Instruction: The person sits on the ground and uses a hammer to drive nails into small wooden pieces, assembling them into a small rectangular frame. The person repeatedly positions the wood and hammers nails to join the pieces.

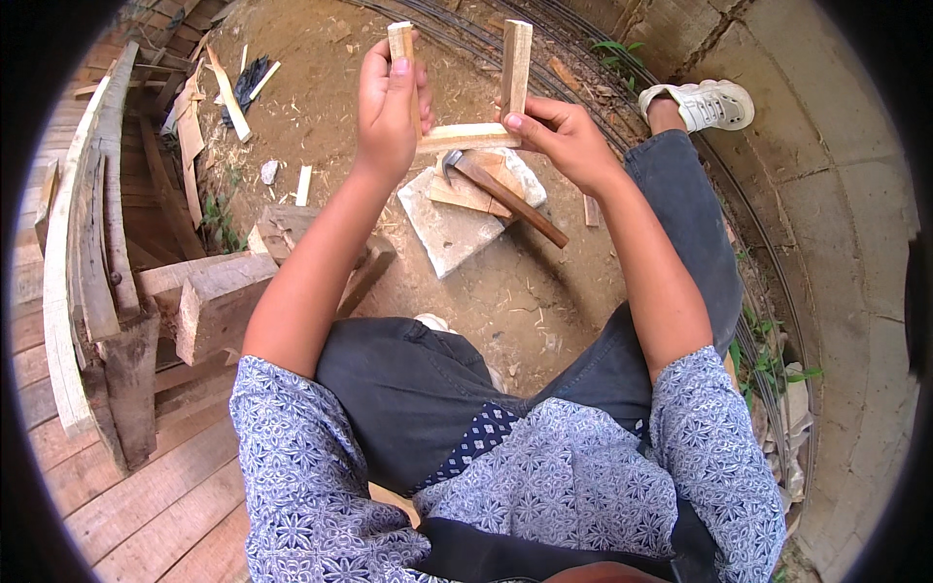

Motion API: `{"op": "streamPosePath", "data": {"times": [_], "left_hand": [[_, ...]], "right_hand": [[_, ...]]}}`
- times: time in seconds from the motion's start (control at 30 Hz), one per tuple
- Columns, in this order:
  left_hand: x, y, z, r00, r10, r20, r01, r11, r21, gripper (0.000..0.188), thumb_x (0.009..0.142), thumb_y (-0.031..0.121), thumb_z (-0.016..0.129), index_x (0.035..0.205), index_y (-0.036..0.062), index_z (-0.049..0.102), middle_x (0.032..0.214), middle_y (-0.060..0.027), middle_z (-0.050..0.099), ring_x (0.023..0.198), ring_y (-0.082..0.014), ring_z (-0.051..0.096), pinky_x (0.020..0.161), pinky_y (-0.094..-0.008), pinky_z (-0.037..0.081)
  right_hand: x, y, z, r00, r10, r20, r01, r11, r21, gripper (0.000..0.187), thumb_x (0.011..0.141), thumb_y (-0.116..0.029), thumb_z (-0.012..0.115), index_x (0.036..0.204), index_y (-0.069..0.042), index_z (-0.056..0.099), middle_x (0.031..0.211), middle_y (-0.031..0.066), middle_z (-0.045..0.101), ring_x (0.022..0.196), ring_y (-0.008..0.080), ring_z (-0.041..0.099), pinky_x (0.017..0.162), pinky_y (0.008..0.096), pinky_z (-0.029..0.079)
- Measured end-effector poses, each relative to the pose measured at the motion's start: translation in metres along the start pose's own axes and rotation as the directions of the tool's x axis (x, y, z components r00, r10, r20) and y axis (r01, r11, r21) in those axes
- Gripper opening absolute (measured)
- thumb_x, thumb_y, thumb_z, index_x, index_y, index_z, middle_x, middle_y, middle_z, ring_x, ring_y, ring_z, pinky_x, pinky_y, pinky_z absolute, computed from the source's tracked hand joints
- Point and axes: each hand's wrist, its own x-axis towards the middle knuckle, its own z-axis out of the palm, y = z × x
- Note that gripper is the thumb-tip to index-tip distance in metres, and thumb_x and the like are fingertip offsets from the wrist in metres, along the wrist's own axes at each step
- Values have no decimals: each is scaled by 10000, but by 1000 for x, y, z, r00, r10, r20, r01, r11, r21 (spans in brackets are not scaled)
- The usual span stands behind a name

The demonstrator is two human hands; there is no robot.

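Observation:
Both my hands hold up a U-shaped wooden frame made of pale strips. My left hand (389, 112) is wrapped round its left upright strip (400, 41), thumb along the wood. The fingers of my right hand (564, 141) grip the corner where the right upright strip (516, 63) meets the crosspiece (468, 137). Below the frame, a claw hammer (515, 202) with a wooden handle rests on a short board (466, 194), which lies on a whitish stone block (437, 233). How the frame's joints are fastened is too small to tell.
Rough beams (228, 301) and a plank stack (87, 243) stand at my left. Wood scraps (228, 97) and shavings lie on the dirt ground. A concrete wall (836, 214) curves along the right, with long dark rods (777, 262) at its foot.

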Motion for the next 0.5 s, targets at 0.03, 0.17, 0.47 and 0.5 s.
{"op": "streamPosePath", "data": {"times": [0.03,0.17,0.47,0.5], "left_hand": [[0,-1,0,1000,-1,-1,1,1000,4,397,1088,258,396,1420,40,378,949,-44,487,661,-97,462,533,-243,420],[-1,-2,-1,1000,9,-6,-9,1000,22,391,1089,248,397,1421,43,380,951,-43,488,660,-96,462,531,-244,420],[-1,-7,0,1000,6,-28,-5,1000,21,431,1078,284,433,1427,40,374,956,-44,487,663,-96,461,533,-247,415],[-2,-8,-1,1000,2,-29,-1,1000,14,427,1076,278,434,1425,40,378,958,-47,492,667,-103,470,544,-253,425]], "right_hand": [[0,1,1,1000,-2,-11,2,1000,-11,337,981,-264,684,1196,-6,713,998,42,709,909,104,657,811,284,559],[2,2,2,1000,-13,-16,13,1000,-2,325,976,-257,693,1171,1,721,992,45,712,892,101,656,796,285,560],[3,6,3,999,-28,-41,26,999,-41,323,971,-264,699,1138,11,728,948,37,715,873,94,655,783,278,564],[4,7,3,999,-26,-45,25,999,-33,323,969,-265,702,1135,11,729,951,37,715,873,92,654,784,280,566]]}}
